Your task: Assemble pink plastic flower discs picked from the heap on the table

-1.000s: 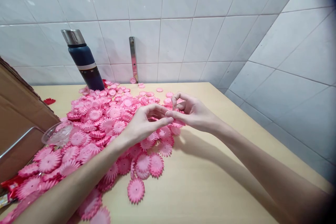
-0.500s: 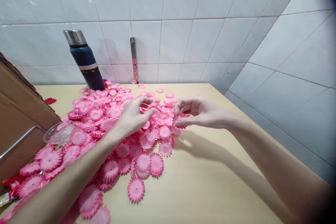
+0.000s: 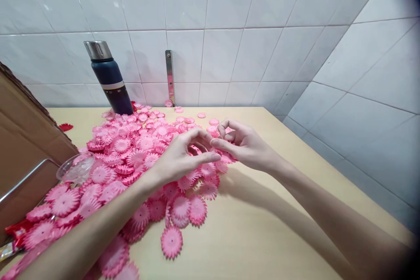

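Observation:
My left hand hovers over a heap of pink scalloped flower-shaped discs. Its fingers arch forward, with a gap between them and the thumb, and nothing shows in that gap. Facing it from the right is my right hand, curled in, thumb and fingers drawn together near the left fingertips. Whatever lies between the right fingertips is too small or hidden to make out. One pink disc rests near the front of the heap, and more discs show just below both hands.
A dark blue bottle with a steel cap stands behind the heap. At the left are a cardboard box, a clear plastic dish, a red disc and a red wrapper. A metal strip runs down the tiled wall.
My left hand has moved right, bringing its fingertips close to my right hand. The right hand has shifted slightly left and its thumb now points up toward the left fingers.

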{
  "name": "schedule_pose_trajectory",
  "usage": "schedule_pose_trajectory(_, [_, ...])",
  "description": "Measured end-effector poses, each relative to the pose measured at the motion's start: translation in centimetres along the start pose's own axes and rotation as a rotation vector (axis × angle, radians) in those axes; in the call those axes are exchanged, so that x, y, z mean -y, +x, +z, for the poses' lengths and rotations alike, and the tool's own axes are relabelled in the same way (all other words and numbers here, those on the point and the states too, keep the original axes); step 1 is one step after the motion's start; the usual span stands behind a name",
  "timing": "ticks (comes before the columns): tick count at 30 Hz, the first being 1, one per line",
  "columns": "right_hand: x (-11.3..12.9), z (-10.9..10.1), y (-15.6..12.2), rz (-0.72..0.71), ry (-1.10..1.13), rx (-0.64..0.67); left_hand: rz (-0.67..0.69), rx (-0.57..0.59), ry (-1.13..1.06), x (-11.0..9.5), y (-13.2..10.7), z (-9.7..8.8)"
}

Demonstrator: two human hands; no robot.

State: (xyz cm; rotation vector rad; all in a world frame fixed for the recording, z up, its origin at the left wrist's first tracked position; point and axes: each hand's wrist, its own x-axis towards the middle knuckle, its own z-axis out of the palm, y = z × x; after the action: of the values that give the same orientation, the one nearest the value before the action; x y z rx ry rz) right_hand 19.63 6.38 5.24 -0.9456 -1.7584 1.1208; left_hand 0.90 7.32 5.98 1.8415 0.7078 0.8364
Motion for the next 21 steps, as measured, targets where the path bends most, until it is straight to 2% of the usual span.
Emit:
schedule_pose_trajectory(3, [-0.2, 0.0, 0.1, 0.037, 0.028, 0.046, -0.034, 0.029, 0.033, -0.1, 0.0, 0.1])
schedule_pose_trajectory(5, [-0.2, -0.2, 0.1, 0.058, 0.054, 0.07, -0.065, 0.002, 0.029, 0.0, 0.1, 0.0])
schedule_pose_trajectory(9, [0.0, -1.4, 0.0, 0.114, 0.013, 0.068, -0.112, -0.187, 0.026, 0.9, 0.5, -0.9])
schedule_pose_trajectory(11, [0.3, -2.0, 0.0, 0.148, -0.025, 0.111, -0.14, -0.273, 0.115, 1.4, 0.6, -1.6])
schedule_pose_trajectory(13, [0.4, -2.5, -0.1, 0.16, -0.051, 0.179, -0.144, -0.299, 0.245, 1.7, 0.7, -2.1])
schedule_pose_trajectory(16, [0.3, -2.7, 0.0, 0.133, -0.073, 0.227, -0.093, -0.28, 0.353, 1.7, 0.6, -2.1])
schedule_pose_trajectory(21, [-0.3, -1.5, -0.1, 0.084, -0.037, 0.145, 0.019, -0.142, 0.182, 0.6, 0.3, -0.6])
